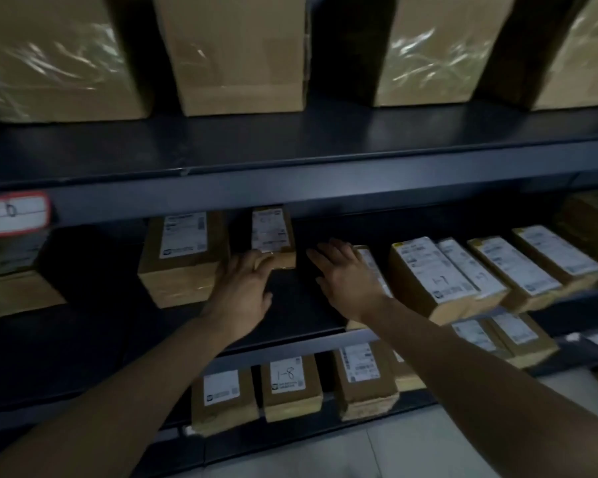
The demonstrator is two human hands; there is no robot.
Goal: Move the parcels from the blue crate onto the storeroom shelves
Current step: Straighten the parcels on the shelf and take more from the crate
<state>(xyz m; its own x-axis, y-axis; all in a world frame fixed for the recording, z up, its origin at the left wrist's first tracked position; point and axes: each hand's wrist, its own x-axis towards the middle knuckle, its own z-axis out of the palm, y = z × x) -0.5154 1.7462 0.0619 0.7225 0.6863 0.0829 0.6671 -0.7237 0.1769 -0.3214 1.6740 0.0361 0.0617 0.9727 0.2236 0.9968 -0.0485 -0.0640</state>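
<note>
Two hands reach over the middle shelf (297, 312) with fingers straight and gripping nothing, the left hand (242, 288) touching the small parcel (273, 236) just ahead of its fingertips (266, 261), the right hand (346, 277) beside it; placement appears complete, so next withdraw for another parcel from the crate, unseen.

Red-bordered tag (13, 212) on shelf rail (290, 188): handwritten, reads roughly "1-0", first character uncertain. On the bottom shelf, lower parcel (289, 401): "1-8" handwritten on its white label. On the middle shelf, right parcel (432, 274): "1-7" handwritten on its label. Printed label text is too blurred to read.
</note>
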